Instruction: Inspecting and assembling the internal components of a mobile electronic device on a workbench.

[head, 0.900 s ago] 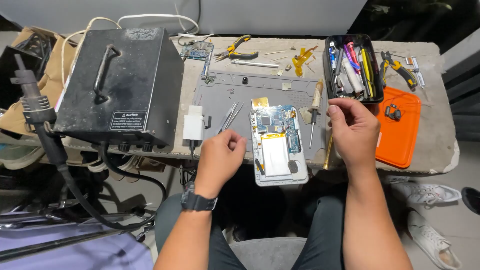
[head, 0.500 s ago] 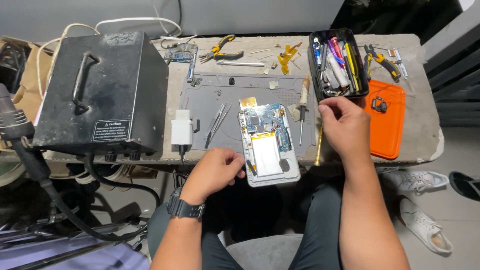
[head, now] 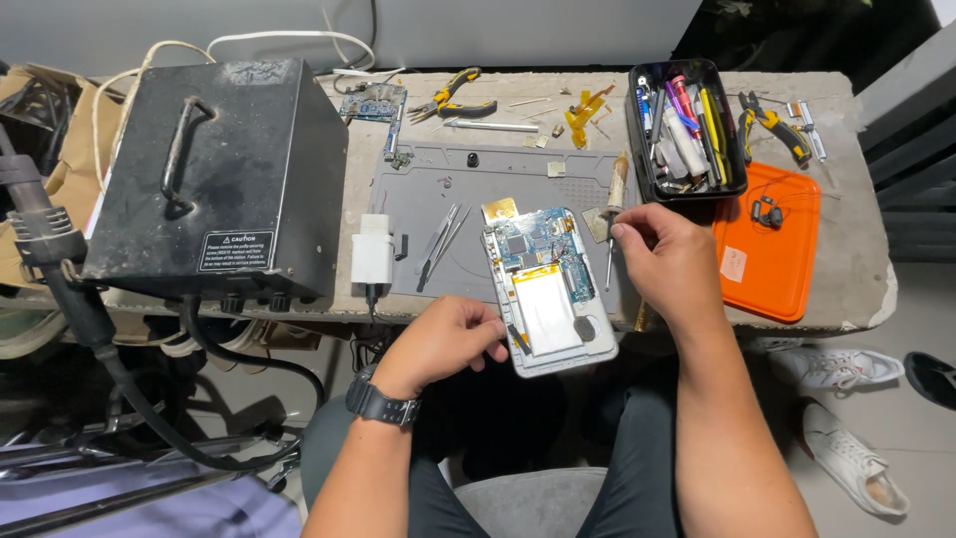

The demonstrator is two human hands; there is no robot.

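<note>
Workbench items, by colour

Opened tablet point(head: 546, 294): pale grey shell, blue circuit board, silver-white battery edged in yellow tape. Work mat point(head: 468, 214): grey. Box-shaped unit point(head: 224, 169): black, with white label. Charger plug point(head: 372, 251): white. Tool tray point(head: 685, 130): black, holding red, yellow and blue tools. Flat tray point(head: 772, 254): orange. Pliers point(head: 453, 98): yellow-and-black handles. Wristwatch point(head: 383, 403): black.

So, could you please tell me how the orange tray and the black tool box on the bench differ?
The orange tray is flat, shallow and nearly bare, holding only a small dark part and a pale label; the black tool box is deep-walled and crammed with pens and tools. The orange tray is wider and juts past the bench's near edge; the black tool box is narrower and sits farther back. Both lie beyond the right hand, touching neither hand.
</note>
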